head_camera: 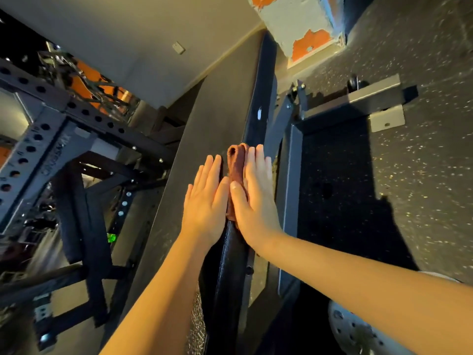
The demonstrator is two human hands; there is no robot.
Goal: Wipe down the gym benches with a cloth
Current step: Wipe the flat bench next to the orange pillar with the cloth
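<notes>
A black padded bench (204,119) runs up the middle of the view, its side edge turned toward me. A reddish-brown cloth (236,162) lies draped over that edge. My right hand (253,196) presses flat on the cloth with straight fingers, thumb alongside. My left hand (207,196) lies flat on the bench top just left of the cloth, fingers straight and touching the pad. Much of the cloth is hidden under my right palm.
The bench's dark steel frame (289,180) and foot bar (358,101) stand on speckled rubber flooring (422,175) at right. A perforated power rack (38,139) and another bench's frame (84,226) fill the left. A chipped painted pillar (304,29) rises at top. A weight plate (358,331) sits bottom right.
</notes>
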